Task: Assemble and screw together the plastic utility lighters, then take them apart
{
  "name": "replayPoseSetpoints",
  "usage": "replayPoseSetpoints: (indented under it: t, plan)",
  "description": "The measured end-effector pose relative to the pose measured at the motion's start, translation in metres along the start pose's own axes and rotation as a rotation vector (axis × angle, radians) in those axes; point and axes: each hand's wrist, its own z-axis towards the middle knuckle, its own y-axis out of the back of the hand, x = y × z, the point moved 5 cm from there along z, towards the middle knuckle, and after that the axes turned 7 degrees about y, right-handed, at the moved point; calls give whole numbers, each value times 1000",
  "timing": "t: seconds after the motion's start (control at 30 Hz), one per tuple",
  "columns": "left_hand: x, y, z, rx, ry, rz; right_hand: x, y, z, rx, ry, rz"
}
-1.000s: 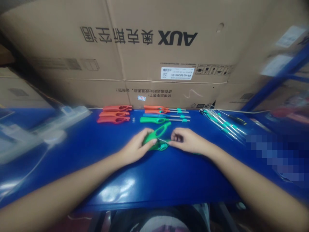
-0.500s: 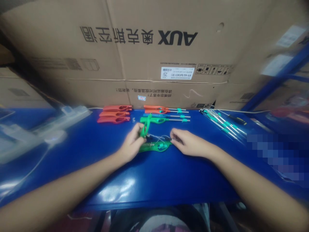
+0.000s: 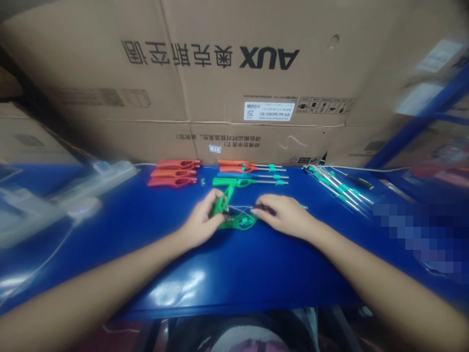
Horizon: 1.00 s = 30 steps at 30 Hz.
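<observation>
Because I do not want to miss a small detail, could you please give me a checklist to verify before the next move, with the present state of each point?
1. Left hand has a grip on the raised shell: ok, between thumb and fingers.
2. Lower shell has its inside visible: ok, with a teal piece showing.
3. The two shells are closed together: not ok, the raised one is tilted up.
4. Wires are tucked in: not ok, they cross the gap between the hands.
5. Right hand has a firm grip on the wires: cannot tell, the fingertips are too blurred.
</observation>
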Motion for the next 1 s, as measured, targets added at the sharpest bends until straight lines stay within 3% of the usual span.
replayPoseSetpoints:
  t: [0.23,0.57,0.7,0.87,1.0]
  plan:
    - [-6,-2,-3,50,-40,31,7,3,-1,-83,16,-21]
    - [-7,-5,-5,24,-79,74,9,-3,-2,-1,55,3]
    - [-7,-1,-2,2,-101,185,9,-2,-2,16,61,-20]
    - [-7,3,5,72,-145,412,10,2,-2,-7,77,-58]
    - [-4,3,9,183,-148,450,9,3,-2,-7,108,-47]
